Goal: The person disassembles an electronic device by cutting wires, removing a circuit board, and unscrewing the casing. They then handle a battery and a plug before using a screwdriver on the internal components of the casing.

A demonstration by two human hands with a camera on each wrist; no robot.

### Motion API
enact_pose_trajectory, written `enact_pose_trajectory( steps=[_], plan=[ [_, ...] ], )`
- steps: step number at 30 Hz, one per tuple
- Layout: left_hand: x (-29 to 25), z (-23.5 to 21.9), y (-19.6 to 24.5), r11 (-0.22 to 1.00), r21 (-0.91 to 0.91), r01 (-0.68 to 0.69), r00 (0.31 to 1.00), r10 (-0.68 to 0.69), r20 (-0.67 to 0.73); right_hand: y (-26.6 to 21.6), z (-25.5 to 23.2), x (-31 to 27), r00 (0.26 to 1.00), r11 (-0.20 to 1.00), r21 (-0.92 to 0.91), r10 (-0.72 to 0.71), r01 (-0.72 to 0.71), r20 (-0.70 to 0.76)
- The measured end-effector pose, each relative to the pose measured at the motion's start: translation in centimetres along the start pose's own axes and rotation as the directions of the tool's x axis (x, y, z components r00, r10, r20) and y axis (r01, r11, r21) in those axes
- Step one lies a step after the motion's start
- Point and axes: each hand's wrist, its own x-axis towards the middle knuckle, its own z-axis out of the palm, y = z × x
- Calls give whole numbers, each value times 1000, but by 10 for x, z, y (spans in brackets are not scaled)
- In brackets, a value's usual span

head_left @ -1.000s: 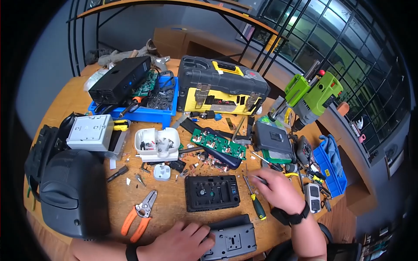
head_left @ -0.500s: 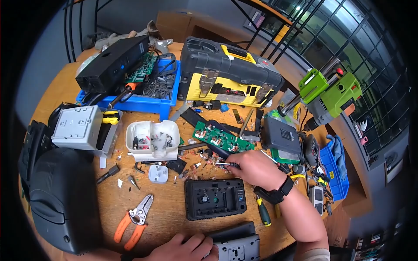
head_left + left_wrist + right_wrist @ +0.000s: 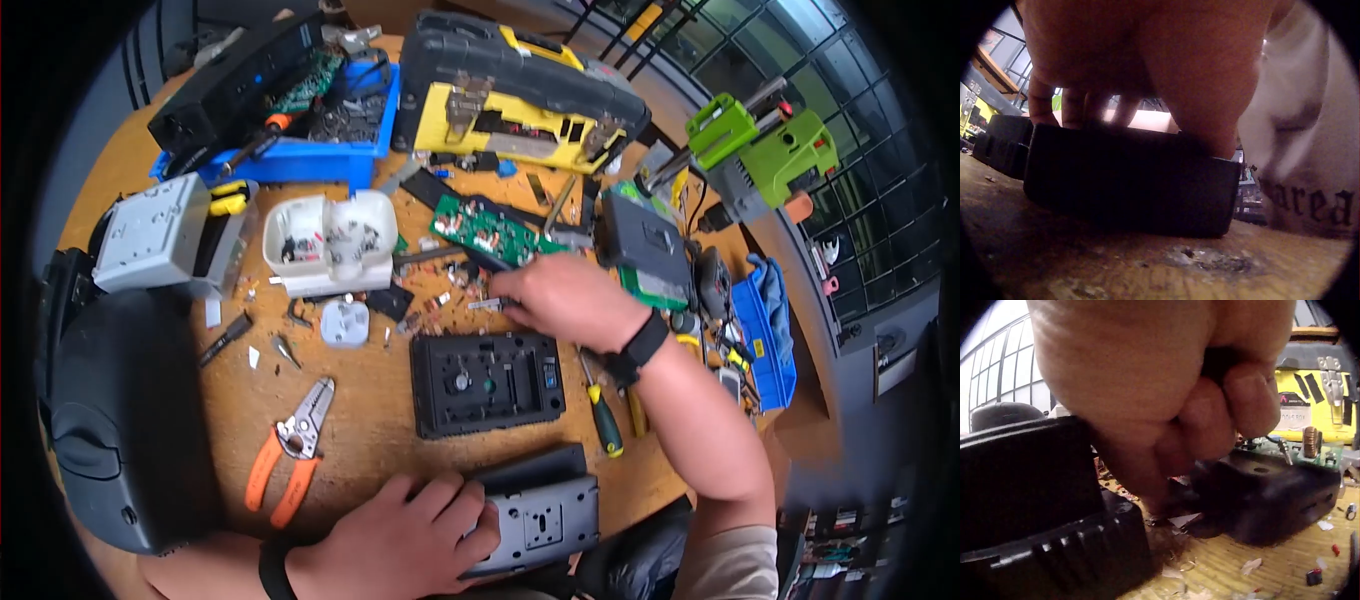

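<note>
My left hand (image 3: 405, 530) grips the left end of a grey plastic casing (image 3: 545, 520) at the table's front edge. In the left wrist view its fingers (image 3: 1072, 109) reach over the casing's dark side. My right hand (image 3: 575, 295) pinches a slim tool with a silver tip (image 3: 487, 304), its handle mostly hidden in the fingers. The tip points left, over small scraps just behind an open black housing (image 3: 487, 385). Close behind that hand lies a green circuit board (image 3: 490, 232). A green-and-black screwdriver (image 3: 604, 420) rests right of the housing.
Orange-handled wire strippers (image 3: 290, 450) and a large black case (image 3: 130, 420) lie at left. Behind are a white divided container (image 3: 330, 240), a blue tray (image 3: 300, 168) and a yellow-black toolbox (image 3: 520, 90). A green drill on a stand (image 3: 770, 165) and a blue bin (image 3: 765, 340) stand right.
My right hand has moved left and away from me with the slim tool, from beside the screwdriver to the scraps behind the black housing. The left hand stays on the grey casing. The head view has tilted down.
</note>
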Motion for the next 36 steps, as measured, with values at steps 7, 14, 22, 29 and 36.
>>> enact_pose_trajectory(
  steps=[7,14,22,29,36],
  plan=[
    [-1,1,3,999,0,41,998,-41,-57,10,4,2,997,990,127,55,-60,48],
    [-2,1,3,999,-16,51,996,-52,-70,20,-2,-10,996,985,151,82,-85,26],
    [-2,-1,0,1000,-4,27,999,-27,-18,13,3,-10,998,991,129,48,-43,-31],
    [-2,-2,-1,1000,-8,13,1000,-14,-14,2,-3,1,996,999,-19,50,-49,76],
    [-2,-2,-1,1000,-3,5,1000,-5,-21,-2,-3,1,997,996,-88,-11,18,77]
  ],
)
